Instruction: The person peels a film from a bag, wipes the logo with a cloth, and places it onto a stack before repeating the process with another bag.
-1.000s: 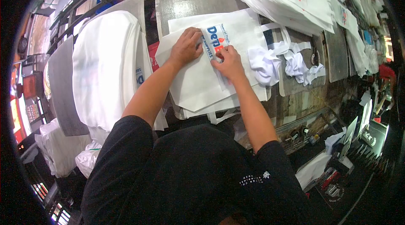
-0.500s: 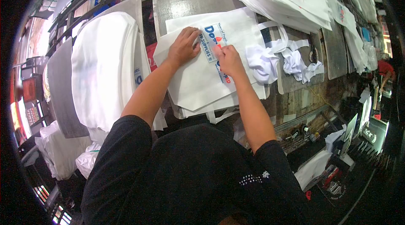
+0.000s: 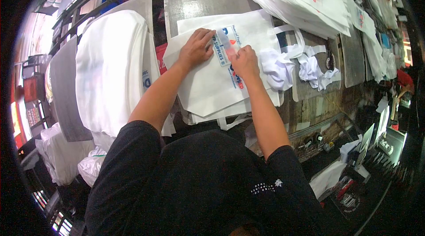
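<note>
A white printed bag (image 3: 199, 90) lies flat on a grey board in front of me, over other white sheets. My left hand (image 3: 198, 49) rests on the bag left of the blue and red print, fingers apart, with nothing in it. On the right of the print, my right hand (image 3: 245, 62) has its fingers closed on a small translucent piece (image 3: 225, 42), which lies over part of the lettering. Crumpled white straps (image 3: 276, 68) sit just right of that hand.
A thick stack of white bags (image 3: 108, 72) is on the left board. Another printed stack (image 3: 296, 1) lies at the upper right. Further straps (image 3: 311, 70) lie on a board to the right. A co-worker's arm (image 3: 403, 90) shows at the far right.
My right hand has shifted slightly to the right, and the translucent piece now covers more of the upper lettering. My left hand stays at about the same spot on the bag.
</note>
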The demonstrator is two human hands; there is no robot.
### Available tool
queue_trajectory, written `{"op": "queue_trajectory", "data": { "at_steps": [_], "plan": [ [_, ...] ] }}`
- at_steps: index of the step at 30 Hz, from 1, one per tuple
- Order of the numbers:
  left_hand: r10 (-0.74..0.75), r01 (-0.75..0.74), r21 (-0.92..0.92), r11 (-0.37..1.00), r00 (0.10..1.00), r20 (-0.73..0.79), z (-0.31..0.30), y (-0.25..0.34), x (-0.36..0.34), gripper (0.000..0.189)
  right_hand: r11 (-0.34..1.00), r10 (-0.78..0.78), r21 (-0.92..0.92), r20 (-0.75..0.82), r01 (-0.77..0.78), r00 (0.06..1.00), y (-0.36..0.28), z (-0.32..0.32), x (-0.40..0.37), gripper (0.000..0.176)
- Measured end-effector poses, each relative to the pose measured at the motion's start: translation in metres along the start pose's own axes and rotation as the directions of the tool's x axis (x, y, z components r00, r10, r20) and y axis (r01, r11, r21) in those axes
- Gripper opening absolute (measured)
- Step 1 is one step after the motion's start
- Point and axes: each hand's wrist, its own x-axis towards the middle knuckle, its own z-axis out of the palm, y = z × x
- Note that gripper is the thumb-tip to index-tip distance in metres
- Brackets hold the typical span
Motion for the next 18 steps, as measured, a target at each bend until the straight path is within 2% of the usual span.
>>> {"op": "queue_trajectory", "data": {
  "at_steps": [2,5,9,11,18],
  "plan": [
    [0.001,-0.001,-0.007,1.0,1.0,-0.011,0.0,0.0,0.0,0.052,0.988,0.013,-0.151,0.017,-0.01,1.0,-0.006,-0.011,-0.005,0.03],
    [-0.019,0.019,-0.031,0.999,1.0,-0.019,0.001,0.002,0.0,0.049,0.984,-0.04,-0.176,-0.017,0.036,0.999,0.003,-0.004,-0.007,0.028],
    [-0.005,0.005,0.003,1.0,1.0,-0.019,0.001,0.001,0.001,0.048,0.984,-0.102,-0.15,-0.02,0.098,0.995,0.014,-0.002,-0.009,0.026],
    [-0.009,0.009,0.007,1.0,1.0,-0.015,0.002,0.001,0.001,0.048,0.982,-0.175,-0.08,-0.078,0.168,0.982,0.019,0.0,-0.01,0.024],
    [0.003,-0.002,0.021,1.0,0.999,-0.038,0.003,0.001,0.001,0.048,0.975,-0.222,-0.023,-0.146,0.221,0.964,0.037,0.007,-0.006,0.025]
  ]
}}
